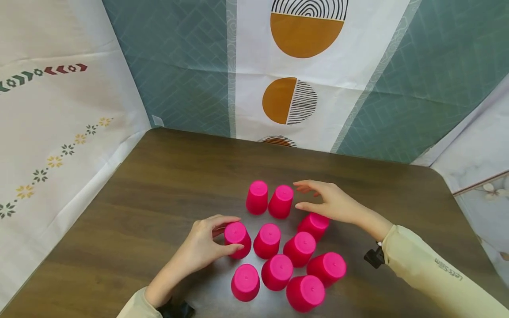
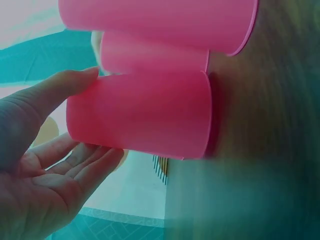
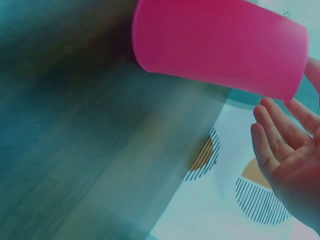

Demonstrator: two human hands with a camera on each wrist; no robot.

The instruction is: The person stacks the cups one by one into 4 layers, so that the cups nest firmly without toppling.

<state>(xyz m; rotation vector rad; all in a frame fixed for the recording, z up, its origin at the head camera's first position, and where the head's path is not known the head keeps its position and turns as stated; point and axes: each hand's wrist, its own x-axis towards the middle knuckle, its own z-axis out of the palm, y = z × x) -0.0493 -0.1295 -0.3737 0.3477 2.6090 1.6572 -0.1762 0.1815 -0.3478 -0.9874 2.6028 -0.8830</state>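
Several bright pink plastic cups stand upside down in a cluster on the table. My left hand [image 1: 204, 243] holds the leftmost pink cup [image 1: 238, 242] between thumb and fingers; in the left wrist view this cup [image 2: 140, 115] has its rim at the tabletop, the thumb on one side and the fingers on the other. Over at the back right, my right hand [image 1: 328, 201] is spread with thumb and fingers apart. Its fingertips are close to a back cup [image 1: 281, 202], and its thumb is above another cup [image 1: 313, 226]. A further back cup [image 1: 256, 198] stands at the left of that pair.
Front cups, including one at the left [image 1: 245, 283] and one at the right [image 1: 305, 293], stand close together. The brown wooden table [image 1: 179, 176] reaches a patterned cloth [image 1: 187, 66] at the back, with pale cloth [image 1: 59, 123] along the left.
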